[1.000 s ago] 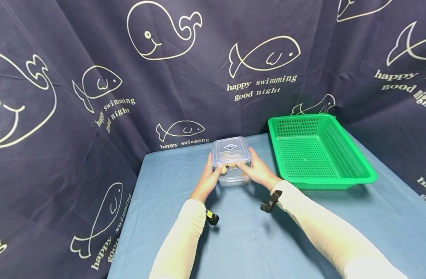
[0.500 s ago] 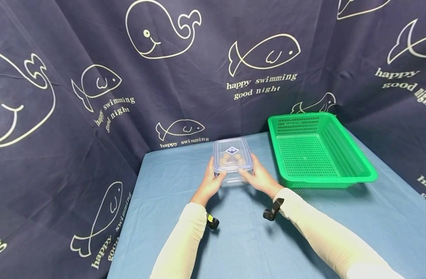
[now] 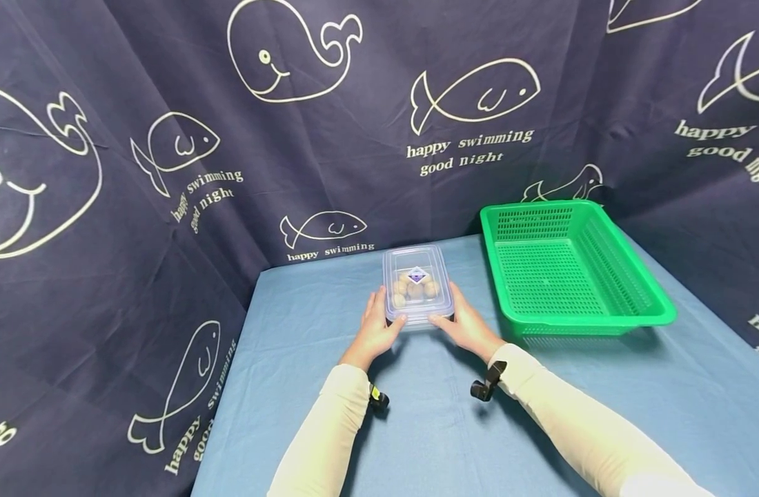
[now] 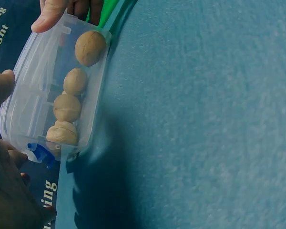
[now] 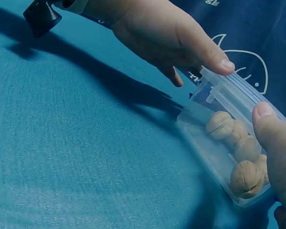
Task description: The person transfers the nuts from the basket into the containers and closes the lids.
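Note:
A clear plastic food container with a closed lid and a small diamond-shaped label is held between both hands in the head view. Several walnuts lie inside it, gathered toward the near end. My left hand grips its left side and my right hand its right side, with both thumbs at the lid's near edge. A blue latch shows on the container's side in the left wrist view. The lid tilts toward me; most fingers are hidden behind the sides.
A green plastic basket with perforated walls stands to the right on the blue cloth-covered table. A dark curtain with fish and whale drawings hangs behind and at both sides.
The container has tilted toward me, so its lid faces up to the head camera more and the front wall shows less. Both hands have shifted slightly nearer with it.

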A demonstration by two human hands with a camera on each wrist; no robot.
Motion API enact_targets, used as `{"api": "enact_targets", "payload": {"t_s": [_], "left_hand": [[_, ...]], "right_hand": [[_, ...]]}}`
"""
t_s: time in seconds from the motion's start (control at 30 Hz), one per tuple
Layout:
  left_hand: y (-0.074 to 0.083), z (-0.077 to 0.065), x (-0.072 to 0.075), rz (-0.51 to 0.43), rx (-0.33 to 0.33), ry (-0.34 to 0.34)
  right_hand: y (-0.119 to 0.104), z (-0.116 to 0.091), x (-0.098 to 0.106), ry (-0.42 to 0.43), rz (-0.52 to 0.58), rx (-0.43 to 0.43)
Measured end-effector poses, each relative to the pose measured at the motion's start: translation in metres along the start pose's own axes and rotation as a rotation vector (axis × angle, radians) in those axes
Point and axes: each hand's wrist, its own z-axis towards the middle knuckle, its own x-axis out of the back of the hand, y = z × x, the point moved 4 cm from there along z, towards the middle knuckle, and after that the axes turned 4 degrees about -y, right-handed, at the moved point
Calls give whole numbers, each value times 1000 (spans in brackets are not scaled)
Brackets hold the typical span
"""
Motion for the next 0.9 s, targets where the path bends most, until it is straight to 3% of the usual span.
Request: {"api": "enact_targets", "payload": {"t_s": [0.33,0.57,0.67,0.77,0.9], "left_hand": [[6,-2,-1,84,-25,-10],[14,0,3,184,37,-17],[21,8,6,202,59,24],[25,22,8,236,90,60],[23,45,7,284,138,50]], "right_hand": [[4,-4,1,-2,-58,-61],[-5,-1,4,-20,-42,-77],[-13,10,5,-14,-133,-97],[-17,27,8,19,-293,-128],[-17,49,9,64,-410,-179]]}}
